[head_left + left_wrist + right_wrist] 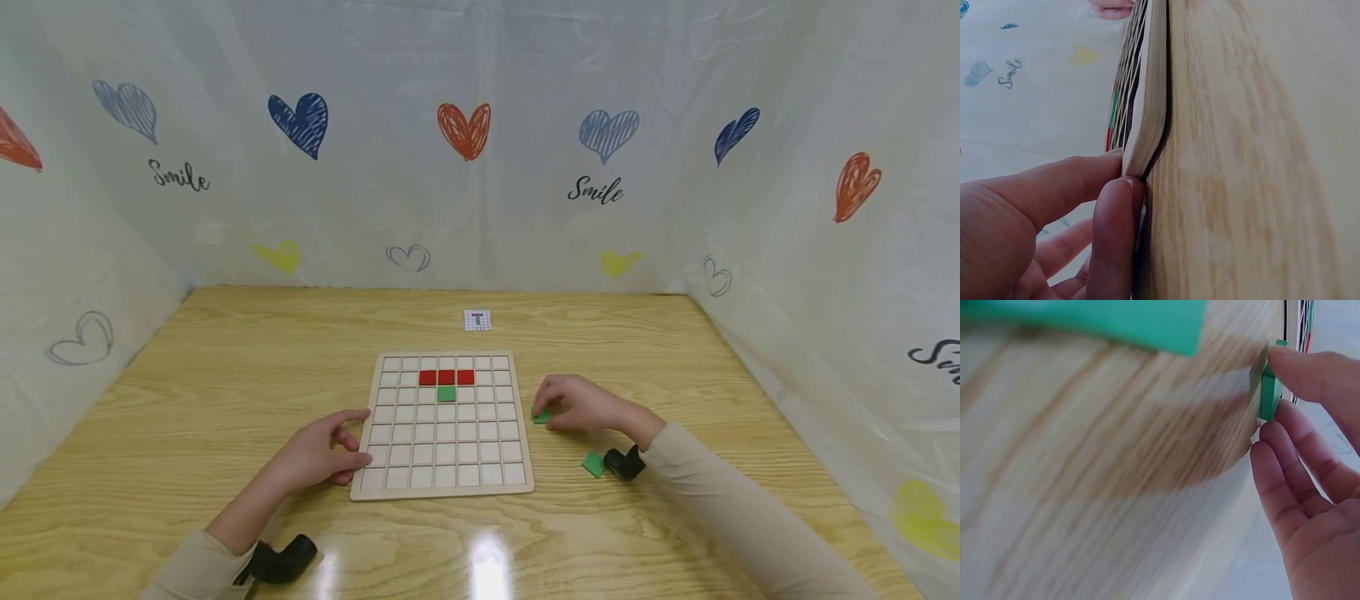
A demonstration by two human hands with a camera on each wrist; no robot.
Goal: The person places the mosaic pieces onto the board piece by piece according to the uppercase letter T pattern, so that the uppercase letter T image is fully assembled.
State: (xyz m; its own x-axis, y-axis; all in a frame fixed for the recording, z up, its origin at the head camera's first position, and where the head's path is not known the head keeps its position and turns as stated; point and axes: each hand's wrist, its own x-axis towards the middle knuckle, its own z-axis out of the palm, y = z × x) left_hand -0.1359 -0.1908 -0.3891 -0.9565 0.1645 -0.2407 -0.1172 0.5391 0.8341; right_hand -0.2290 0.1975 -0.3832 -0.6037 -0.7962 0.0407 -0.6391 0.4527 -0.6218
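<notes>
My left hand (318, 450) rests at the left edge of a wooden grid board (442, 493), its thumb and extended forefinger touching the rim apart from each other. In the left wrist view, fingertips meet the board's corner. Three red tiles (446, 377) lie in a row in the board's upper cells, and one green tile (446, 393) sits below the middle one. Right of the board, my right hand (577, 404) pinches another green tile (1267, 397) between thumb and fingers, low at the table. A loose green tile (593, 464) lies nearer me, by the right wrist.
A small pattern card (477, 320) lies beyond the board, showing a red and green T shape. The wooden table (285, 333) is walled by a white cloth (517, 225) with hearts. A black wrist camera (281, 560) is on each wrist.
</notes>
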